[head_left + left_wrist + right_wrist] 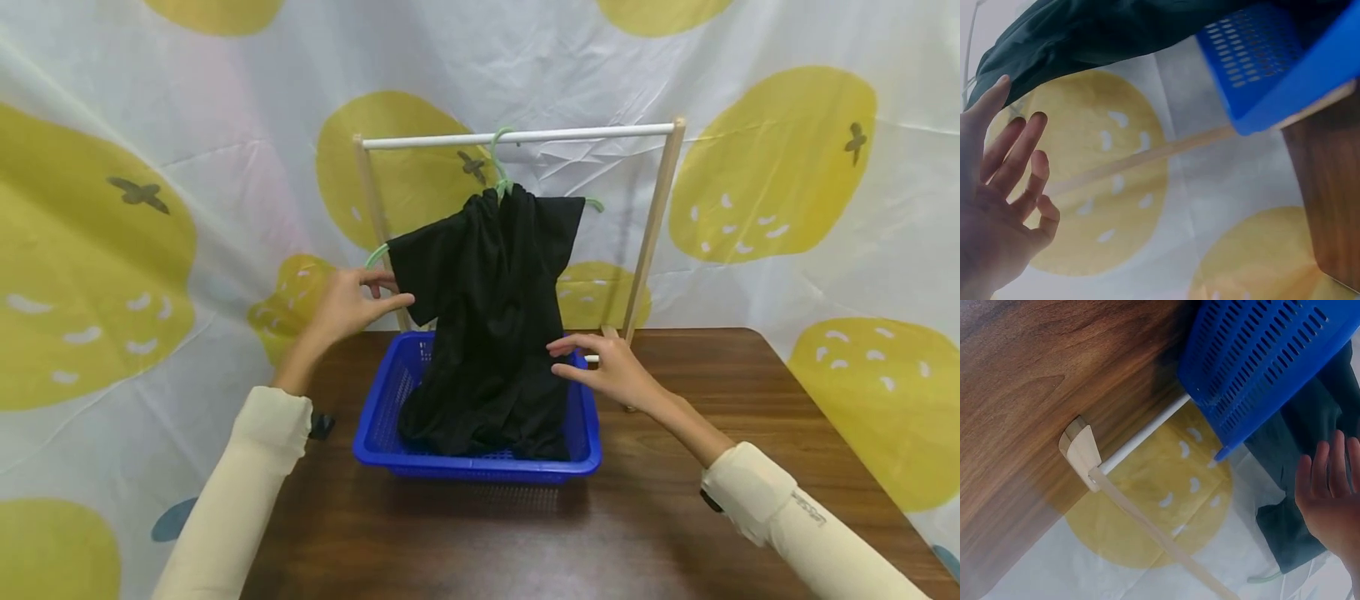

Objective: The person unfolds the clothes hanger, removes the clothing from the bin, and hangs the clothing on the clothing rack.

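A black short-sleeved shirt (495,317) hangs on a green hanger (501,158), tilted lower on the left, from the rack's white rail (585,133). Both hanger ends poke out of the sleeves. The shirt's lower part lies in a blue plastic basket (480,468). Beside the left sleeve is my left hand (348,304), thumb at the cloth's edge; in the left wrist view its fingers are loosely bent and hold nothing. My right hand (607,367) is by the shirt's right side above the basket rim, fingers extended; whether it touches the cloth I cannot tell.
The rack has wooden side posts (654,233) and a wooden foot (1082,453) on the brown table (675,517). Behind it hangs a white curtain (750,308) with yellow fruit prints. Perforated basket walls (1254,356) stand close to the rack's lower bar (1147,432).
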Demonstrator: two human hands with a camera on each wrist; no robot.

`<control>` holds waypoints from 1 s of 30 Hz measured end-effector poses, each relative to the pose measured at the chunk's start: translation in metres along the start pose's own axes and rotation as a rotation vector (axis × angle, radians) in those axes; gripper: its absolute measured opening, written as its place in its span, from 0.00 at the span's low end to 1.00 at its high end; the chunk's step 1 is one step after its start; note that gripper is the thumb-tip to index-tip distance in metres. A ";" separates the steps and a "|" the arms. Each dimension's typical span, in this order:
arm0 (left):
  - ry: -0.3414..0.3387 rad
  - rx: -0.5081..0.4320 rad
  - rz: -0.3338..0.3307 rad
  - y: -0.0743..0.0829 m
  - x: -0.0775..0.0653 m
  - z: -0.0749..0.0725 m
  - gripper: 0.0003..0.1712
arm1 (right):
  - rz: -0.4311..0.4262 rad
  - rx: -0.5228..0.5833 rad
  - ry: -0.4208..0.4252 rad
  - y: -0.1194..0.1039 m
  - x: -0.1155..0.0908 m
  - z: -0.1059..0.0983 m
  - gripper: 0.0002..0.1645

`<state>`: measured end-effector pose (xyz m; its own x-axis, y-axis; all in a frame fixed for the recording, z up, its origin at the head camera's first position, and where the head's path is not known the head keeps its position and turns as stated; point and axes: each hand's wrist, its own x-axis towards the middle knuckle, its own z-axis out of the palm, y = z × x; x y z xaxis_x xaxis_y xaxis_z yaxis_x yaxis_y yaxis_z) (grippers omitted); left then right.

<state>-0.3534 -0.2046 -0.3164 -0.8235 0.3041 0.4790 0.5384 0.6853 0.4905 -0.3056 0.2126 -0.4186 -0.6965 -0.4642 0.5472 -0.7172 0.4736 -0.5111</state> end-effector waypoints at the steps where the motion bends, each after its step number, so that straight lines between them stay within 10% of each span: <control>1: -0.007 0.005 0.013 -0.003 -0.003 0.001 0.22 | 0.006 -0.001 -0.018 -0.001 0.002 0.001 0.20; 14: -0.154 0.004 0.052 -0.041 -0.056 0.021 0.27 | 0.002 0.031 -0.253 0.003 0.032 0.038 0.19; 30: -0.286 0.008 -0.060 -0.084 -0.102 0.044 0.36 | -0.007 0.179 -0.648 -0.007 0.065 0.093 0.23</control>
<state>-0.3225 -0.2639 -0.4388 -0.8715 0.4361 0.2240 0.4865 0.7126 0.5055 -0.3480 0.1100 -0.4409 -0.5242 -0.8486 0.0709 -0.6754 0.3636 -0.6416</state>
